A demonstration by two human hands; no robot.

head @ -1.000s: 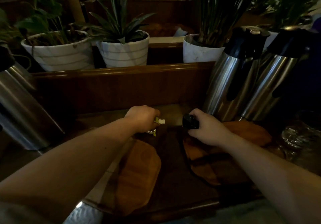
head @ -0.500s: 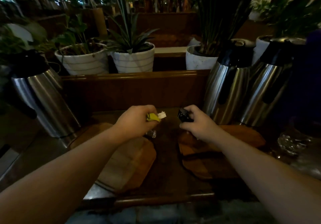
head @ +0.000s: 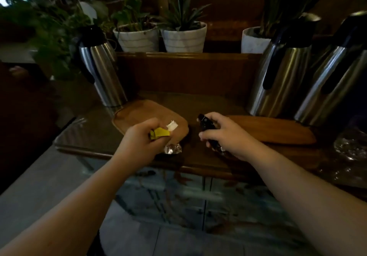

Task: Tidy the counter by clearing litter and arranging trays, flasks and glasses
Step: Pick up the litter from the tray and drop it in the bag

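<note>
My left hand (head: 139,142) is closed around a bunch of litter: a yellow wrapper (head: 159,133), a white scrap (head: 172,125) and crumpled foil (head: 172,149) sticking out below the fist. My right hand (head: 222,134) grips a dark wrapper (head: 205,121). Both hands hover over the wooden counter (head: 198,101). A wooden tray (head: 139,112) lies under the left hand, another wooden tray (head: 278,130) to the right. One steel flask (head: 99,65) stands at the left, two steel flasks (head: 284,73) (head: 333,81) at the right.
White plant pots (head: 139,37) (head: 183,37) (head: 254,41) stand on the raised ledge behind the counter. Clear glassware (head: 351,146) sits at the far right edge. The counter's front edge (head: 198,169) runs below my hands, with tiled floor beneath.
My head has pulled back and turned left, so the counter edge and floor now show. Both hands have drawn back toward me, still holding the litter.
</note>
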